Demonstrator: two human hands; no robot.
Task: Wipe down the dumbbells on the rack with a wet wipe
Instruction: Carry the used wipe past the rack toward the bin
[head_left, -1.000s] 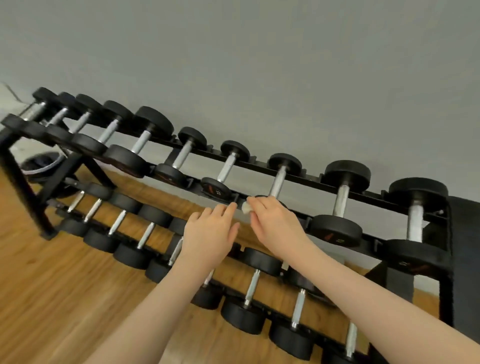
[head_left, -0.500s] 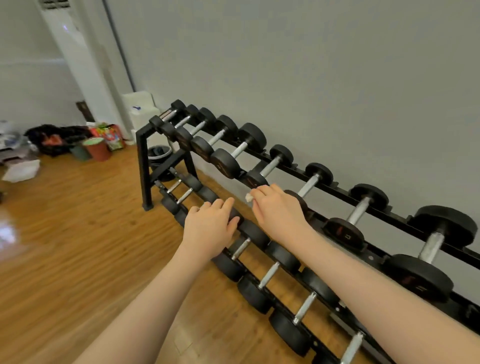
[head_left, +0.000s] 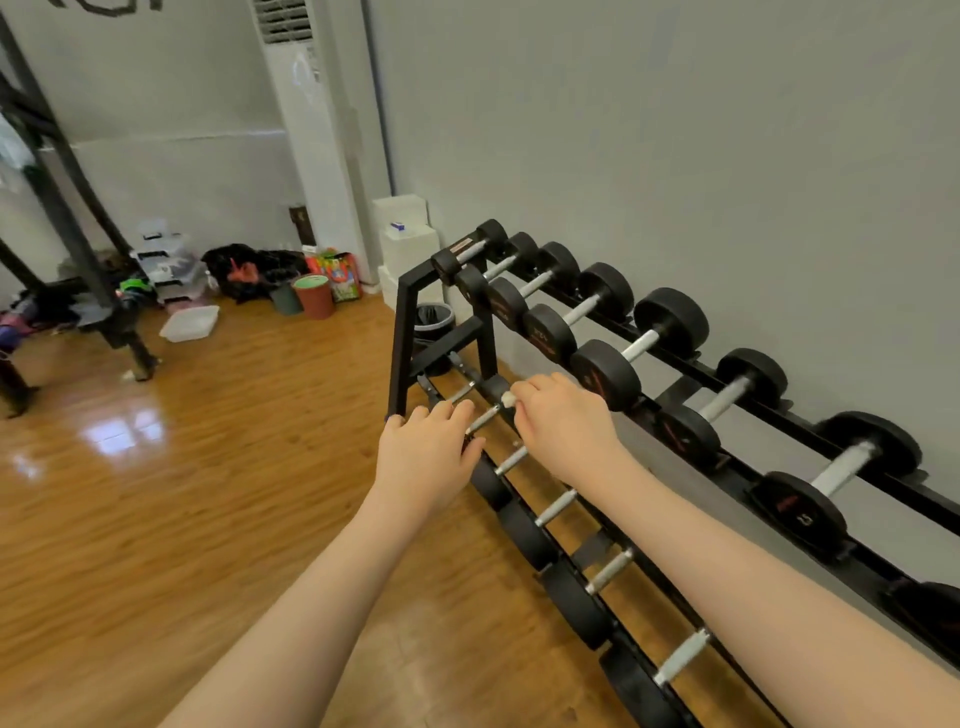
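Observation:
A black two-tier rack (head_left: 405, 317) along the grey wall holds several black dumbbells with silver handles, such as one on the top tier (head_left: 641, 344). My right hand (head_left: 563, 420) pinches a small white wet wipe (head_left: 508, 399) above the left end of the lower tier. My left hand (head_left: 426, 457) hovers beside it with relaxed fingers, over a lower dumbbell (head_left: 485, 415); whether it touches the dumbbell I cannot tell. Both forearms reach in from the bottom.
Wooden floor (head_left: 208, 493) spreads to the left. A white floor air conditioner (head_left: 311, 140) and white boxes (head_left: 408, 244) stand in the corner. Buckets (head_left: 314, 295), bags and a white tub (head_left: 189, 323) lie by the far wall. A black frame (head_left: 78, 234) stands far left.
The view has swung left along the rack to its left end. Both hands moved with it, from the top tier's middle dumbbells down over the lower tier; the right still holds the wipe.

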